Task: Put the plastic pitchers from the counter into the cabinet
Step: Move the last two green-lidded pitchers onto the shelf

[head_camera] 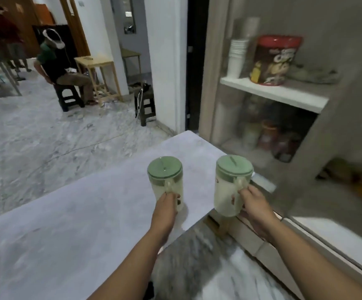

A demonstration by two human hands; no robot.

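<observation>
Two pale plastic pitchers with green lids are in my hands. The left pitcher (pixel 164 180) is over the grey counter (pixel 78 202), and my left hand (pixel 167 204) grips its handle from behind. I cannot tell whether it rests on the counter. The right pitcher (pixel 232 185) hangs past the counter's right edge, tilted slightly, with my right hand (pixel 252 204) closed around its handle. The cabinet (pixel 273 94) stands to the right, its white shelf at about head height of the pitchers' far side.
On the cabinet shelf stand a stack of white cups (pixel 237 57), a red-lidded snack tub (pixel 275 59) and a crumpled cloth (pixel 314 74). Jars (pixel 273 135) fill the blurred lower compartment. A seated person (pixel 61 68), stools and a wooden table (pixel 97 72) are across the marble floor.
</observation>
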